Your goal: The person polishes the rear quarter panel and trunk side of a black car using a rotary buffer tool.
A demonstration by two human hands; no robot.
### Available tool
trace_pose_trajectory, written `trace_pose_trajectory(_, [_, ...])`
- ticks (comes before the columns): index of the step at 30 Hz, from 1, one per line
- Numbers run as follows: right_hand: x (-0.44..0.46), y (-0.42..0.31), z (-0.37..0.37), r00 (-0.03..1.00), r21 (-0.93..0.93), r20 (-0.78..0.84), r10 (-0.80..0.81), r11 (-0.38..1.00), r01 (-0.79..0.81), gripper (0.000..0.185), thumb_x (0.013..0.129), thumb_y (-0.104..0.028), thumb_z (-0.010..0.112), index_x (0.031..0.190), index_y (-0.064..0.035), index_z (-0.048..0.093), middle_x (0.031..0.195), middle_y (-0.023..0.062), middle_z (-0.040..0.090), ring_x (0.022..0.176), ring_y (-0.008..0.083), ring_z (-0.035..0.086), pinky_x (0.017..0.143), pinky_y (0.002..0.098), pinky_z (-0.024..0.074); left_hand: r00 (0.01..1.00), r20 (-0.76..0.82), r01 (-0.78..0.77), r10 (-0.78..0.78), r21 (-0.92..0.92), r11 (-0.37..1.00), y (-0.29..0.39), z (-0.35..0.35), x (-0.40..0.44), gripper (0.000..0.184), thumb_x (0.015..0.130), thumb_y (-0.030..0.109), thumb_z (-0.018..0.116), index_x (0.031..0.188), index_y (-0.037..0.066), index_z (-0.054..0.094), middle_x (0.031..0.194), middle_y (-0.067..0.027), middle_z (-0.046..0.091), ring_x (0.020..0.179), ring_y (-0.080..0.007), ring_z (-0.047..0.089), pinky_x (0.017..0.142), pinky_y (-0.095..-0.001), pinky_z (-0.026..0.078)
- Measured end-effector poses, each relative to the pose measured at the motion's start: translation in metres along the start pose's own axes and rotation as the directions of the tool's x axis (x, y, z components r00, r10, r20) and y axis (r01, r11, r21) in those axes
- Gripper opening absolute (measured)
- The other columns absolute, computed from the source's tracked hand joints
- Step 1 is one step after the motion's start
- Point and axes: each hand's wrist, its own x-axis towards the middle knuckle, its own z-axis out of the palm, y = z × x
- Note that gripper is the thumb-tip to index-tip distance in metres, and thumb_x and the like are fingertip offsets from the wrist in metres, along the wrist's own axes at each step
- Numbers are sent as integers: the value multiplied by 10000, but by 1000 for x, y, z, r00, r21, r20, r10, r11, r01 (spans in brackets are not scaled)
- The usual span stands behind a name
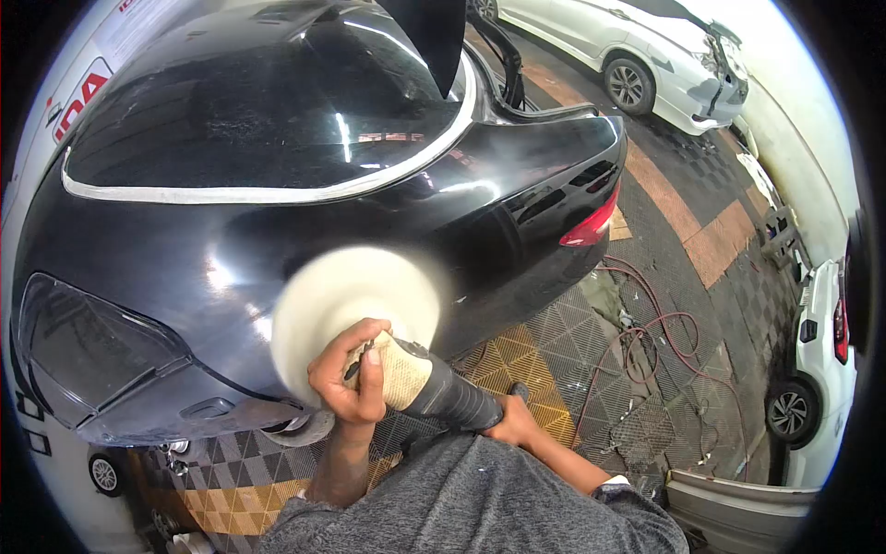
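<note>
A polishing machine [432, 380] with a tan wrapped head and a black ribbed body lies across the middle of the view. Its round cream pad [323, 286] rests against the black car's rear side panel [231, 245] and looks blurred at the edge. My left hand [355, 374] is wrapped round the front of the machine, right behind the pad. At the machine's back end, my right hand [510, 420] grips the black body. White tape [268, 195] edges the dark rear window above the pad.
A red hose [660, 319] lies in loops on the tiled floor [554, 342] at right. White cars [572, 32] [821, 369] stand at the top right and far right. A pale panel [738, 503] lies at bottom right, and a loose wheel [104, 474] is at lower left.
</note>
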Motion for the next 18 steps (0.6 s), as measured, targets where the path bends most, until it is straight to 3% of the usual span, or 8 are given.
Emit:
trace_pose_trajectory(6, [-7,7,-28,999,-18,-37,-8,1000,8,527,619,-357,804,965,35,736,933,255,736,902,391,724,824,444,548,999,45,26,-23,-58,998,-7,31,4,314,884,113,534,1060,-104,677,974,-225,729,894,-264,696,845,-377,563])
trace_pose_trajectory(12, [-13,41,-69,989,-66,-63,137,988,-141,574,631,-404,827,998,27,734,944,236,747,934,356,735,851,426,558,988,152,57,-41,-101,993,-8,103,28,309,899,127,567,1064,-102,692,975,-204,740,915,-248,710,854,-354,560])
trace_pose_trajectory(17, [-21,54,-92,965,180,-224,137,979,-97,511,642,-317,864,1010,14,735,958,165,760,909,253,734,832,397,563,958,285,1,3,-14,1000,-4,177,59,232,884,113,631,1023,-46,727,957,-189,760,914,-271,748,859,-368,568])
trace_pose_trajectory(18, [-20,51,-97,967,249,-181,182,959,-133,454,655,-260,857,996,13,734,960,136,759,897,240,727,831,389,560,952,305,-14,26,-44,999,-4,193,64,222,878,116,642,1010,-39,730,946,-195,758,899,-284,752,839,-369,572])
